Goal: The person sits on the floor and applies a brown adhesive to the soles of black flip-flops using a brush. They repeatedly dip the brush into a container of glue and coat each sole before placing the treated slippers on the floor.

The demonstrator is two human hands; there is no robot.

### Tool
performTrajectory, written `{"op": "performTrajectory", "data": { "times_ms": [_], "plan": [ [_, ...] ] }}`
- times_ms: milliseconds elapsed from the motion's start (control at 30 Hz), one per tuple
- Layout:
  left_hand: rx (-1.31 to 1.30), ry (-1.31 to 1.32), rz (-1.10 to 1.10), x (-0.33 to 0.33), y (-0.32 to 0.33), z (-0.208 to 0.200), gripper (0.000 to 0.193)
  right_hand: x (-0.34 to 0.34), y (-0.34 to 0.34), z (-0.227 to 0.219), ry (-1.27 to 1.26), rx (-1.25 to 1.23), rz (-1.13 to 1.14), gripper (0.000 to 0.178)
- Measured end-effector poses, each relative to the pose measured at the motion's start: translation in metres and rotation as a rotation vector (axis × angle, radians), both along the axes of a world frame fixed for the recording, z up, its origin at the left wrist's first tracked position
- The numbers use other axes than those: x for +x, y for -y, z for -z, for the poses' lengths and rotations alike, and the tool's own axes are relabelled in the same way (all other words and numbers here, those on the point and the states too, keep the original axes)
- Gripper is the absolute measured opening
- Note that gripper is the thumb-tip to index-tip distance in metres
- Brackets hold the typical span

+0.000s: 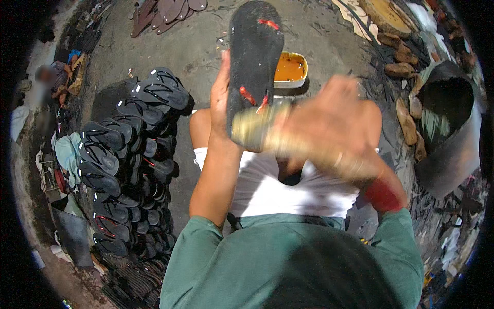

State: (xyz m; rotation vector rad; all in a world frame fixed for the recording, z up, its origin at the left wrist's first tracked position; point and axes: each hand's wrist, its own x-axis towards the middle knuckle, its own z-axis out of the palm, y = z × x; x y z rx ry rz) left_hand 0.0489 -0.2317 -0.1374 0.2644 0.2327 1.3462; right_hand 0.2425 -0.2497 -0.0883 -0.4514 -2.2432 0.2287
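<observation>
My left hand (220, 95) holds up a black sandal sole (252, 51), with its fingers along the sole's left edge. Bits of red strap (247, 95) show on the face of the sole, two near its lower end and one near the top. Smeared by motion, my right hand (329, 118) is closed round a pale wooden-looking club-shaped tool (319, 152). The thick end of that tool overlaps the lower end of the sole; whether they touch I cannot tell. Behind the sole, a white tub (307, 67) of orange-brown liquid stands on the ground.
Stacks of black flip-flops (103, 154) stand to my left. Brown soles (172, 11) lie at the far edge. On the right are wooden shoe lasts (400, 70), a round wood block (388, 18) and a curled dark sheet (447, 165). Another person (59, 77) sits far left.
</observation>
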Motion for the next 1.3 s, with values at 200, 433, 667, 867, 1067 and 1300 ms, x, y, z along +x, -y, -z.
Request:
{"op": "performTrajectory", "data": {
  "times_ms": [200, 433, 667, 867, 1067, 1300],
  "plan": [
    [0.215, 0.078, 0.092, 0.002, -0.009, 0.002, 0.045, -0.017, 0.021, 0.023, -0.036, -0.150, -0.239, 0.024],
    [0.313, -0.283, -0.054, 0.011, 0.025, 0.021, 0.049, -0.011, -0.074, 0.001, -0.385, -0.452, 0.216, 0.021],
    [0.000, -0.350, -0.149, -0.013, 0.012, 0.022, 0.052, 0.047, -0.133, 0.004, -0.667, -0.375, 0.229, 0.019],
    [0.315, -0.220, -0.091, 0.003, -0.056, 0.042, 0.044, 0.019, -0.084, 0.067, -0.197, -0.007, 0.096, 0.031],
    [0.188, -0.330, 0.032, 0.030, -0.188, 0.056, 0.049, 0.062, -0.057, 0.128, -0.447, -0.486, 0.200, 0.034],
    [-0.277, -0.822, 0.002, 0.148, -0.423, 0.225, 0.057, 0.117, -0.082, 0.156, -1.561, -1.111, 0.732, 0.030]
  ]
}}
